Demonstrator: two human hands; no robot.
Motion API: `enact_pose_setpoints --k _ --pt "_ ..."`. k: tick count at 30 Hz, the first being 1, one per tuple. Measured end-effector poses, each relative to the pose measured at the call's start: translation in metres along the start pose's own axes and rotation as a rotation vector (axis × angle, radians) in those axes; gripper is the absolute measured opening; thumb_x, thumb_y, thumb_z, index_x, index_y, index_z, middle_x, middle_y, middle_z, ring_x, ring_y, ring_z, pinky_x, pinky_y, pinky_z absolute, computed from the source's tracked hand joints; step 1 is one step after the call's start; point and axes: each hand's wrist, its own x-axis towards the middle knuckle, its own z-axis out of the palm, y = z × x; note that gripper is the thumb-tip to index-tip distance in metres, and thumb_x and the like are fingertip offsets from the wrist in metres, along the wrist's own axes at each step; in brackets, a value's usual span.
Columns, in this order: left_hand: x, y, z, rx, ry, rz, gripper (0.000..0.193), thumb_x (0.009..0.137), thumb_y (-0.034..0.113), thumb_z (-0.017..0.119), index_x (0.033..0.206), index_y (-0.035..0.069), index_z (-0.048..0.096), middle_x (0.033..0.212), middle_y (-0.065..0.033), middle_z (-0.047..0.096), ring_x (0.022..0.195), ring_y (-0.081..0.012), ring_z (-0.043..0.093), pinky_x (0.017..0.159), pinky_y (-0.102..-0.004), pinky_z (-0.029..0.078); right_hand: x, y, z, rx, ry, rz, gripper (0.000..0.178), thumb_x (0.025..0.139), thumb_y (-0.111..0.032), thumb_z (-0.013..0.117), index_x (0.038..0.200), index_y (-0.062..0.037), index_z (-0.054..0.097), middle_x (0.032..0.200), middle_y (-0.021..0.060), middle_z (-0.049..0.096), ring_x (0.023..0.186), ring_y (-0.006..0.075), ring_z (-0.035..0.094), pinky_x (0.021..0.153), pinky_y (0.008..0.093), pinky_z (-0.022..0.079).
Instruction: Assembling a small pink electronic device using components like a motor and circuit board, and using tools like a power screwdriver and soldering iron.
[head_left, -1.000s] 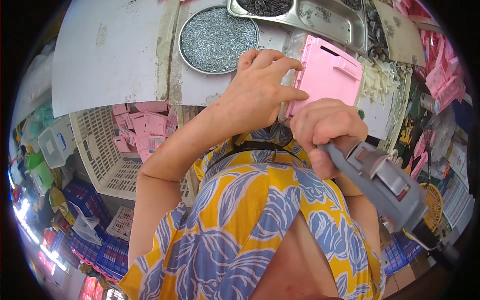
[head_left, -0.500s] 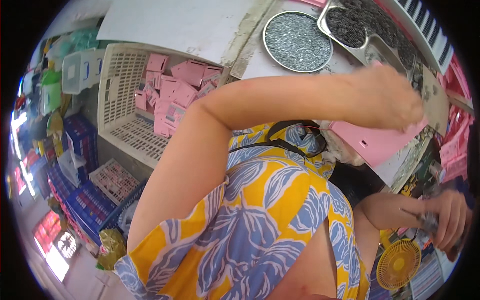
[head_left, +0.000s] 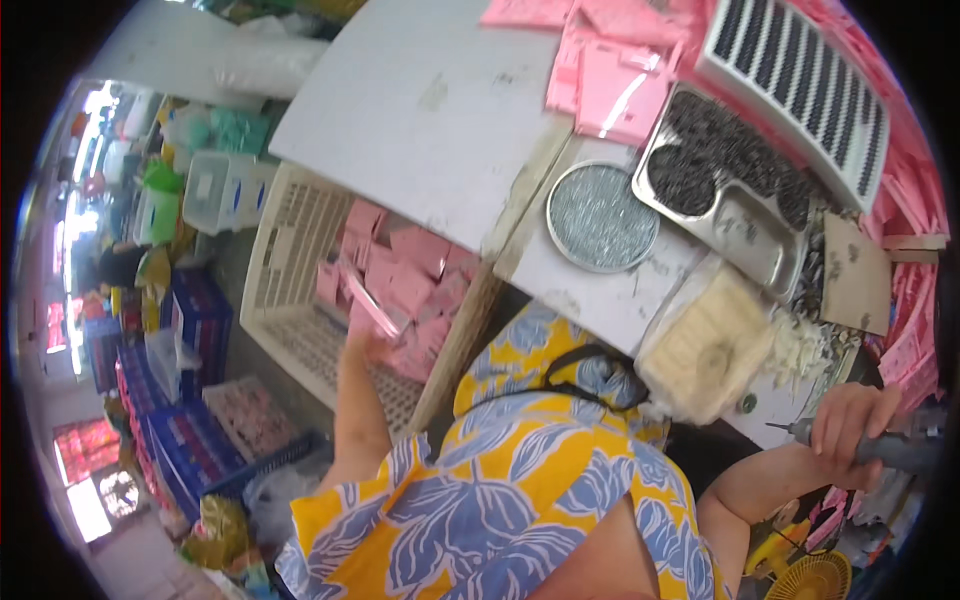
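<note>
1 pink panel at the crate, the screwdriver off to the right

nearest, the right hand (head_left: 850, 435) was clenched around a gray power screwdriver (head_left: 900, 453), well apart from the panel. the left hand (head_left: 370, 342) was at the pale crate (head_left: 290, 215), meeting the near end of the pink panel (head_left: 378, 303); blur hid whether its fingers gripped or had slackened. the panel, thin and glossy along 1 edge, stood tilted over a jumble of pink pieces (head_left: 400, 285); judging by these, a good number seemed done. beyond, a plastic-wrapped yellowish block (head_left: 705, 345) sat on the table (head_left: 595, 295), then a round dish (head_left: 550, 220) of small silvery parts. farthest, overlapping panels (head_left: 620, 90) lay flat, perhaps the share left, their count unclear.
</note>
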Motion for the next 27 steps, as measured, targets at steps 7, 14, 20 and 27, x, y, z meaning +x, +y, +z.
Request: enact_pose_setpoints --k 7,14,20,27 --pt "0.009 0.158 -0.119 -0.461 0.807 0.287 0.036 0.096 0.031 0.061 0.098 -0.004 0.067 0.089 -0.0211 0.069 0.085 -0.0345 0.068 0.080 -0.0418 0.053 0.025 0.020 0.017 -0.648 0.438 -0.047 0.061 0.087 -0.026 0.076 0.131 -0.0006 0.043 0.086 0.0046 0.054 0.071 0.0130 0.052 0.072 0.0320 0.046" --pt "0.002 0.548 -0.254 -0.382 0.941 1.405 0.021 0.086 0.026 0.071 0.100 0.011 0.075 0.125 -0.0151 0.065 0.119 -0.0362 0.057 0.104 -0.0478 0.043 0.032 0.031 0.009 -0.693 0.571 -0.055 0.078 0.085 -0.029 0.076 0.143 0.0025 0.035 0.095 0.0068 0.053 0.083 0.0167 0.053 0.082 0.0361 0.044" --pt "-0.003 0.780 -0.227 0.341 0.743 1.313 0.051 0.085 0.044 0.071 0.133 0.030 0.065 0.167 -0.0099 0.018 0.151 -0.0373 0.019 0.116 -0.0698 0.018 0.038 0.026 0.007 -0.712 0.664 -0.040 0.077 0.084 -0.029 0.078 0.143 0.0001 0.038 0.089 0.0060 0.055 0.076 0.0171 0.055 0.078 0.0358 0.047" --pt "0.043 0.875 -0.221 0.204 0.811 1.275 0.035 0.090 0.020 0.061 0.124 0.015 0.067 0.135 -0.0137 0.056 0.129 -0.0322 0.050 0.110 -0.0598 0.036 0.036 0.016 -0.005 -0.854 0.820 -0.083 0.087 0.083 -0.024 0.078 0.151 0.0019 0.030 0.095 0.0091 0.057 0.086 0.0185 0.056 0.080 0.0356 0.047"
